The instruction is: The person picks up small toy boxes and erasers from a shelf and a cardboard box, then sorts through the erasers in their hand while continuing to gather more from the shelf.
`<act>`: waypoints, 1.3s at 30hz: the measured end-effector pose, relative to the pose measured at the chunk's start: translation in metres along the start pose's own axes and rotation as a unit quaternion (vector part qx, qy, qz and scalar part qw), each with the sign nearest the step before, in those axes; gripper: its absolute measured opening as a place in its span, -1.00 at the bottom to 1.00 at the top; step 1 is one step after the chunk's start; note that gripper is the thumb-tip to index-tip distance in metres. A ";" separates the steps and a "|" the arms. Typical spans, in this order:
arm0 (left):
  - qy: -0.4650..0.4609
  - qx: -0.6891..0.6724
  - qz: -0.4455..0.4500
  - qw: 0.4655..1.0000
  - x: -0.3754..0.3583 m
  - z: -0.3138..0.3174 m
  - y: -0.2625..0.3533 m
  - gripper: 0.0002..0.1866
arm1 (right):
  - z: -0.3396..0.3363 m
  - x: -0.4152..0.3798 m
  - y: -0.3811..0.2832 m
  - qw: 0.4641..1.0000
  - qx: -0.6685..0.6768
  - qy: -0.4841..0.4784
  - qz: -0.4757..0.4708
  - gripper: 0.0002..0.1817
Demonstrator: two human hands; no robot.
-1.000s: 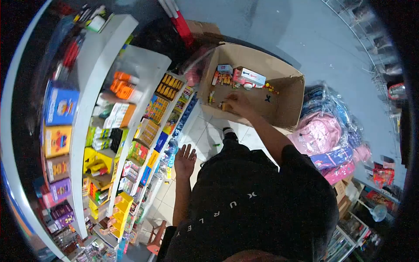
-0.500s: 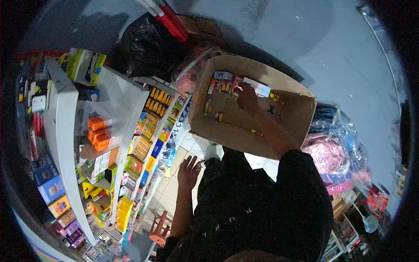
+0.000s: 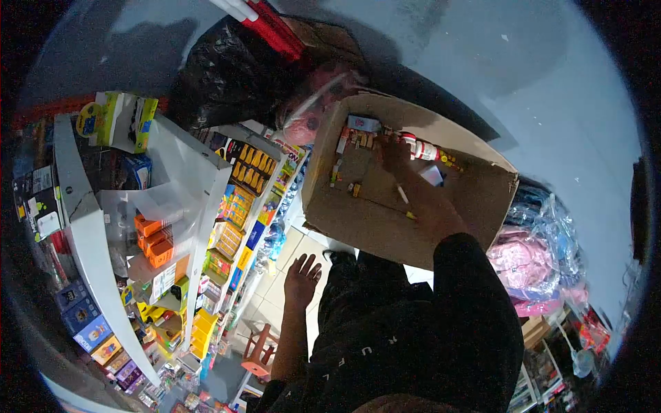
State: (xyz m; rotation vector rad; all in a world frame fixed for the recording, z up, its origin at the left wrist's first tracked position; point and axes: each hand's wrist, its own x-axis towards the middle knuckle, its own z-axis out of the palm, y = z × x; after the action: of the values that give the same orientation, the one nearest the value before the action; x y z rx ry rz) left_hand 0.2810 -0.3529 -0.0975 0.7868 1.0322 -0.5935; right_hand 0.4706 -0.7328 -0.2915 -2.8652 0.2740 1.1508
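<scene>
My right hand (image 3: 394,155) reaches down into a large open cardboard box (image 3: 365,237), its fingers blurred and dark. Right beside the fingers lies a red-and-white packaged item (image 3: 421,147). A small light-blue box (image 3: 363,124) and a cluster of small orange-and-brown packs (image 3: 359,140) fill the corner left of the hand. Under the forearm sit a whitish flat piece (image 3: 432,176) and a thin white stick-like item (image 3: 402,195). My left hand (image 3: 301,279) hangs outside the box over the tiled floor, open, fingers spread, holding nothing.
Shelving with a white edge (image 3: 89,255) stands at left, stocked with orange boxes (image 3: 154,241) and a yellow bin (image 3: 204,333). A black plastic bag (image 3: 224,76) sits behind. Plastic-wrapped pink goods (image 3: 520,255) lie right of the box. A reddish-brown stool (image 3: 260,350) stands below.
My right hand has shifted slightly within the box. The white box beside it no longer shows there; a red-and-white item shows in that spot. My left hand stays open, nearly in place.
</scene>
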 end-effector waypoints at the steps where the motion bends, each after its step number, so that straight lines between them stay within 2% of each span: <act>1: 0.002 0.000 -0.002 1.000 0.001 0.001 0.000 -0.50 | 0.012 0.003 -0.001 0.999 -0.024 0.046 -0.004 -0.11; 3: -0.005 -0.002 -0.002 1.000 0.001 0.004 0.000 -0.50 | 0.019 -0.013 -0.002 0.985 -0.080 0.148 -0.025 -0.11; 4: 0.001 0.002 -0.003 1.000 0.002 0.008 0.001 -0.49 | 0.015 -0.016 -0.002 0.983 -0.071 0.163 -0.042 -0.11; 5: 0.007 0.006 -0.004 1.000 0.002 0.011 0.002 -0.49 | 0.011 -0.020 -0.002 0.980 -0.062 0.177 -0.060 -0.10; 8: 0.002 0.001 -0.010 1.000 0.004 0.006 0.001 -0.48 | 0.004 -0.024 -0.006 0.985 0.032 0.135 -0.103 -0.04; 13: 0.001 0.013 -0.006 1.000 0.007 0.004 -0.005 -0.49 | -0.005 -0.052 -0.020 0.963 0.008 0.222 -0.154 0.11; 16: -0.003 0.000 -0.003 1.000 0.003 0.005 -0.007 -0.48 | -0.002 -0.017 -0.020 0.989 0.014 0.121 -0.083 0.12; 20: -0.022 0.001 0.005 1.000 -0.004 -0.001 -0.009 -0.51 | -0.047 -0.025 -0.018 0.982 -0.030 0.163 -0.092 0.12; 23: -0.022 -0.015 0.005 1.000 -0.004 -0.011 -0.014 -0.50 | -0.040 -0.017 -0.013 0.974 -0.036 0.191 -0.118 0.09; 25: -0.022 -0.010 0.019 1.000 -0.003 -0.016 -0.016 -0.50 | -0.011 0.026 -0.009 0.983 -0.016 0.132 -0.128 0.04; 27: -0.031 0.008 0.050 0.998 -0.005 -0.021 -0.020 -0.50 | -0.025 -0.002 -0.012 0.988 0.010 0.069 -0.138 -0.02; 28: -0.002 0.069 0.085 0.994 -0.007 -0.017 -0.020 -0.51 | -0.030 -0.022 -0.012 0.986 0.026 0.067 -0.148 -0.05; 30: 0.051 0.188 0.151 0.969 -0.013 0.006 -0.015 -0.53 | -0.030 -0.061 -0.011 0.979 0.060 0.090 -0.174 -0.11; 31: 0.050 0.262 0.223 0.938 -0.018 0.016 -0.015 -0.54 | -0.029 -0.082 -0.007 0.971 0.075 0.115 -0.196 -0.14; 34: -0.014 0.366 0.343 0.865 -0.016 0.034 -0.009 -0.64 | -0.035 -0.155 0.002 0.935 0.111 0.188 -0.279 -0.19; 36: -0.055 0.489 0.448 0.746 -0.028 0.071 0.001 -0.58 | -0.055 -0.203 0.010 0.901 0.130 0.241 -0.336 -0.22; 37: -0.078 0.518 0.477 0.706 -0.024 0.081 0.003 -0.44 | -0.070 -0.224 0.014 0.882 0.139 0.266 -0.363 -0.23; 39: -0.105 0.553 0.506 0.654 -0.033 0.121 0.009 -0.31 | -0.134 -0.273 0.014 0.887 0.274 0.040 -0.371 -0.26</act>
State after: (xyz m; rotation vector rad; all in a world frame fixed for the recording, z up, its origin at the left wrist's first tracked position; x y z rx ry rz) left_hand 0.3373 -0.4421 -0.0291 2.1071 -0.2507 -0.2318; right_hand 0.3660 -0.7204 -0.0065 -2.1729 -0.4086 0.6567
